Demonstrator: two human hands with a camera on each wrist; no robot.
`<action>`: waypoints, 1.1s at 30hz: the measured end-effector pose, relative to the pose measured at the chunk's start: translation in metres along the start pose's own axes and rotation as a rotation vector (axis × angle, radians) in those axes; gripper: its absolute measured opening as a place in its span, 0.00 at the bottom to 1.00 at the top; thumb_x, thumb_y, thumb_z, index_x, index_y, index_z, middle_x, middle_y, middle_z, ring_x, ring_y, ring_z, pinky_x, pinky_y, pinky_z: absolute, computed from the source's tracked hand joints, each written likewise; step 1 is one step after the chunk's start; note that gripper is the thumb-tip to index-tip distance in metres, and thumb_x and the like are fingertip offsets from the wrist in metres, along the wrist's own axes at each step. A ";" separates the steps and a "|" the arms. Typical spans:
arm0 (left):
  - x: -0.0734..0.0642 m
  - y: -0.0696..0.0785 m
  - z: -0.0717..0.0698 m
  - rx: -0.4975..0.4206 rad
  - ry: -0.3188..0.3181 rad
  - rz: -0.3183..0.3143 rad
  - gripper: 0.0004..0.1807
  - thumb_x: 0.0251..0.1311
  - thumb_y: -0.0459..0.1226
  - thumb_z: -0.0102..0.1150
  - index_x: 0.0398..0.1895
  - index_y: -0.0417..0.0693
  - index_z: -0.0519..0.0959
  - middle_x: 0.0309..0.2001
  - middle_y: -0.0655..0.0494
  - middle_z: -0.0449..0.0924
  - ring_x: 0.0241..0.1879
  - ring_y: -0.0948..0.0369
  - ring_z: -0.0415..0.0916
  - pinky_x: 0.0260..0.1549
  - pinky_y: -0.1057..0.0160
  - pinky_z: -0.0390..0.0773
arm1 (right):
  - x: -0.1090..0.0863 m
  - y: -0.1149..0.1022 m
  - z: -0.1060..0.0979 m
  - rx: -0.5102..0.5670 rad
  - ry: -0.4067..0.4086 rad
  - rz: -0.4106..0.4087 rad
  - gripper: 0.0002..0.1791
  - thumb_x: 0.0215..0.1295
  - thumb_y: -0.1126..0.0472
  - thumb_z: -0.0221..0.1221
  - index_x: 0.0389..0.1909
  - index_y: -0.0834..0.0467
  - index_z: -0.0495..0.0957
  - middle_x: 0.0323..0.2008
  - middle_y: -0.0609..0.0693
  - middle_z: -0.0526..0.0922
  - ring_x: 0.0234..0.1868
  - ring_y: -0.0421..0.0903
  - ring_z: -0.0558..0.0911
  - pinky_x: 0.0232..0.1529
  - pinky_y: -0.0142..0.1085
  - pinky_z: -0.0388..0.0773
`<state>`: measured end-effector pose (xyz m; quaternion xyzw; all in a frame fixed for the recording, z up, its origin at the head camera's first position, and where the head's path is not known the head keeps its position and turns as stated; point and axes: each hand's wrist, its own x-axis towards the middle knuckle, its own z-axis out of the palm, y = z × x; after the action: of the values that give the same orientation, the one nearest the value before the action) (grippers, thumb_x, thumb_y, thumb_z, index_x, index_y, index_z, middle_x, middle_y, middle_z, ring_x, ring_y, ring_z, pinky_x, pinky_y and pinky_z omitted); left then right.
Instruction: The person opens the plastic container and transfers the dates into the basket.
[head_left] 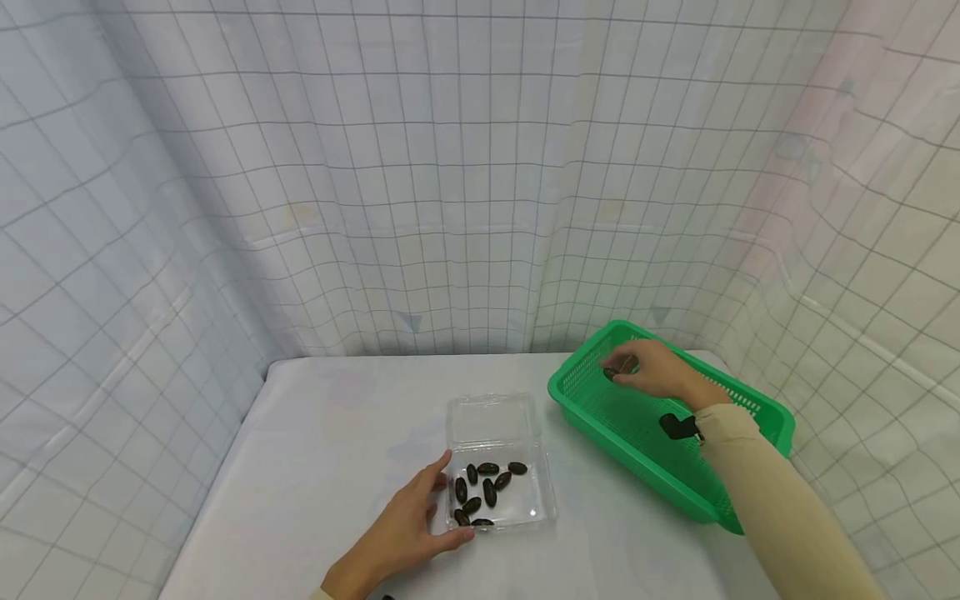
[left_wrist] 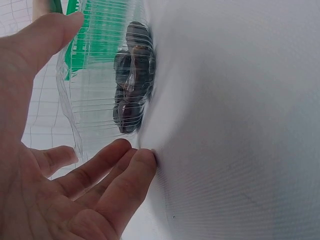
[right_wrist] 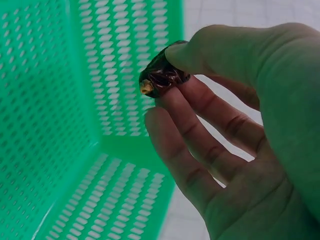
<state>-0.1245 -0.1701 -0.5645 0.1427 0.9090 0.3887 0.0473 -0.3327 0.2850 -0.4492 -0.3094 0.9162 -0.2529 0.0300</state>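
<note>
A wrinkled dark date (right_wrist: 162,72) with a yellowish stem end is pinched between the thumb and fingers of my right hand (head_left: 651,369). That hand is over the far end of the green basket (head_left: 637,462). My left hand (head_left: 405,525) rests at the left side of a clear plastic box (head_left: 528,504), fingers spread and loosely bent along its edge. Several dates (head_left: 489,492) lie in the box, mostly toward its left side. In the left wrist view, the dates (left_wrist: 134,75) show through the ribbed clear wall, and the thumb reaches over the near rim.
The box's clear lid (head_left: 493,418) is folded back behind it on the white tablecloth (head_left: 322,450). White gridded curtains (head_left: 420,192) enclose the table at the back and both sides. A small dark thing (head_left: 387,597) shows at the bottom edge.
</note>
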 end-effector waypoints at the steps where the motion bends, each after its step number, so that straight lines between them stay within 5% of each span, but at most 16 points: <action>1: 0.000 0.000 0.000 0.000 0.001 0.001 0.69 0.62 0.61 0.88 0.96 0.43 0.57 0.73 0.45 0.82 0.72 0.48 0.84 0.64 0.52 0.91 | 0.000 0.006 0.000 0.008 0.000 0.001 0.14 0.77 0.67 0.73 0.60 0.61 0.93 0.50 0.56 0.94 0.50 0.54 0.93 0.51 0.51 0.93; 5: 0.000 0.001 0.000 0.013 0.006 0.004 0.69 0.62 0.62 0.87 0.96 0.44 0.57 0.73 0.46 0.82 0.71 0.48 0.84 0.64 0.53 0.91 | 0.001 0.026 0.003 0.032 0.012 0.012 0.14 0.74 0.68 0.72 0.57 0.63 0.93 0.47 0.59 0.94 0.45 0.54 0.93 0.44 0.49 0.92; 10: 0.000 0.001 0.000 -0.014 0.001 -0.010 0.69 0.62 0.60 0.88 0.96 0.45 0.57 0.74 0.44 0.82 0.72 0.46 0.83 0.66 0.49 0.91 | 0.001 0.036 0.005 0.016 -0.010 0.131 0.15 0.76 0.67 0.73 0.59 0.66 0.91 0.51 0.64 0.94 0.52 0.62 0.93 0.52 0.57 0.93; 18: -0.001 0.002 0.001 -0.002 0.005 -0.005 0.69 0.62 0.61 0.88 0.96 0.43 0.57 0.73 0.44 0.82 0.72 0.46 0.84 0.66 0.47 0.91 | -0.001 0.043 0.010 -0.006 0.004 0.201 0.14 0.77 0.69 0.72 0.60 0.69 0.91 0.53 0.67 0.94 0.55 0.66 0.92 0.55 0.60 0.92; 27: -0.002 0.001 0.002 0.014 0.021 0.004 0.69 0.61 0.61 0.88 0.95 0.42 0.58 0.72 0.46 0.83 0.71 0.48 0.84 0.67 0.47 0.90 | -0.002 0.043 0.010 -0.062 0.057 0.233 0.17 0.80 0.68 0.68 0.64 0.69 0.88 0.55 0.70 0.93 0.56 0.69 0.92 0.55 0.64 0.91; 33: -0.002 0.001 0.003 0.032 0.034 0.002 0.69 0.61 0.62 0.87 0.95 0.43 0.59 0.72 0.46 0.83 0.72 0.48 0.85 0.71 0.42 0.88 | 0.000 0.032 0.010 -0.089 0.100 0.184 0.15 0.80 0.68 0.67 0.61 0.69 0.90 0.52 0.67 0.94 0.52 0.66 0.93 0.53 0.61 0.92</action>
<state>-0.1217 -0.1679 -0.5654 0.1375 0.9156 0.3766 0.0292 -0.3480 0.3019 -0.4734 -0.2118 0.9514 -0.2233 -0.0062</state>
